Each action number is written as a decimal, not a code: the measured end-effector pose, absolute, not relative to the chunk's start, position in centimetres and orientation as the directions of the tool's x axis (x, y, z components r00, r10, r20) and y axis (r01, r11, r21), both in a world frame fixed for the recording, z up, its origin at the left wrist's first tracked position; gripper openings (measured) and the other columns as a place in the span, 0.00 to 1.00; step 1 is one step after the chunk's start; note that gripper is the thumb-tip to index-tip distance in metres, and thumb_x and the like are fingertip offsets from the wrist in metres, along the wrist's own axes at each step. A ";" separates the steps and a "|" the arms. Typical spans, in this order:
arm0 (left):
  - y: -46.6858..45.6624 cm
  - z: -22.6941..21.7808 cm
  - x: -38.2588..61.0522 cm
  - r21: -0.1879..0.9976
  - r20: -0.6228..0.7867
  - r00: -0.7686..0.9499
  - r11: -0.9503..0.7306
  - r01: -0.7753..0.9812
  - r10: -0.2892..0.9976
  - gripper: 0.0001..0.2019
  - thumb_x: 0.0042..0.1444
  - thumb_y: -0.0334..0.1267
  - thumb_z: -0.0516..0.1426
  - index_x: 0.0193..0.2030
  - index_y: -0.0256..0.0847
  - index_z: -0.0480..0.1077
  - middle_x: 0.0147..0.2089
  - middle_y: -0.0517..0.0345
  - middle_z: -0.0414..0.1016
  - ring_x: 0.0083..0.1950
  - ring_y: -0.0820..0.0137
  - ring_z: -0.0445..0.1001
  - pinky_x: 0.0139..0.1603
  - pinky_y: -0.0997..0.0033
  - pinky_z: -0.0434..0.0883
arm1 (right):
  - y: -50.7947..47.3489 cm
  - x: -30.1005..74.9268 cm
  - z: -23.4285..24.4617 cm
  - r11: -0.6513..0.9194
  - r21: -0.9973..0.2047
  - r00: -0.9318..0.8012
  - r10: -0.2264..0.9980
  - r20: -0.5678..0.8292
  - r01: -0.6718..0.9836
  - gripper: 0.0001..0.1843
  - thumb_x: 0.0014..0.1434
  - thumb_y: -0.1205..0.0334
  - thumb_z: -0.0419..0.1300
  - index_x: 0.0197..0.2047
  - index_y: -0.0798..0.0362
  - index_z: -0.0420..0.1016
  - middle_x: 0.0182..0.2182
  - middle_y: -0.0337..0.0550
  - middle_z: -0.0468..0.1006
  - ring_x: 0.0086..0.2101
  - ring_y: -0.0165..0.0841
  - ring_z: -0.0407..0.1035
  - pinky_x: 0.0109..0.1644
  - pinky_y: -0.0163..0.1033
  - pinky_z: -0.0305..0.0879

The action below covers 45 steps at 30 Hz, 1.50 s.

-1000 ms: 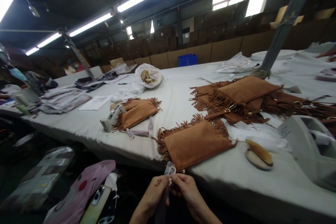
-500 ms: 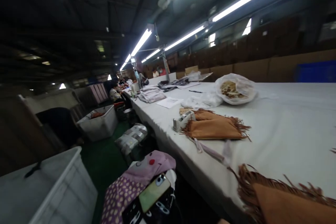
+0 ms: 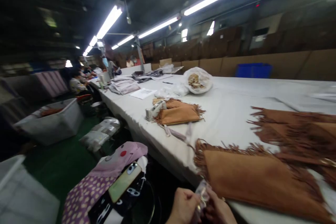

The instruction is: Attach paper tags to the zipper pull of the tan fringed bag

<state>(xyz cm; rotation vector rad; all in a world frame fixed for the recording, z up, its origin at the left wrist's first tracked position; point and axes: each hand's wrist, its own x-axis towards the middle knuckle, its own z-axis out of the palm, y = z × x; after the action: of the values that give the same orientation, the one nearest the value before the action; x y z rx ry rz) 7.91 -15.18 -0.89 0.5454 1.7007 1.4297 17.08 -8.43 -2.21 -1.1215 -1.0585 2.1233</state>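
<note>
At the bottom of the head view, my left hand (image 3: 183, 203) is closed on a small clear plastic wrap (image 3: 202, 196) with shiny gold-coloured bits showing in it. My right hand (image 3: 220, 208) pinches the same wrap from the other side, its fingertips partly hidden. Just beyond both hands, at the table edge, lies a flat brown fringed bag (image 3: 249, 178). More brown fringed pieces (image 3: 288, 129) lie to its right, one with a metal fitting. Farther along the table, a smaller tan fringed piece (image 3: 181, 113) rests against a tape dispenser (image 3: 155, 110).
On the white table (image 3: 225, 119) stands an open plastic bag of tan scraps (image 3: 198, 81). Papers (image 3: 143, 93) lie beyond. To my left are a stool with a purple cloth (image 3: 126, 154) and a phone (image 3: 125, 182), a wrapped stool (image 3: 101, 134) and white bins (image 3: 52, 122).
The view has swung to the right, showing more of the table and brown fringed pieces. Both hands have come into view at the bottom with the small plastic wrap between them.
</note>
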 end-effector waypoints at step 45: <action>-17.2 -0.2 10.0 0.961 0.070 -0.497 0.075 0.267 0.865 0.18 0.62 0.41 0.49 0.54 0.47 0.73 0.49 0.53 0.80 0.50 0.58 0.76 0.49 0.68 0.71 | -8.6 17.8 -1.5 -0.533 -0.846 -0.408 0.771 -0.490 0.008 0.20 0.42 0.49 0.65 0.17 0.55 0.65 0.09 0.33 0.62 0.12 0.21 0.55 0.14 0.27 0.47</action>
<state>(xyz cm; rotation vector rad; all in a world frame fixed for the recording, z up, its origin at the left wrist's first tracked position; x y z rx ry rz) 9.95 -17.19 -0.24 1.1195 1.8196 1.4407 17.78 -8.59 -1.49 -1.2950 -1.1031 1.9870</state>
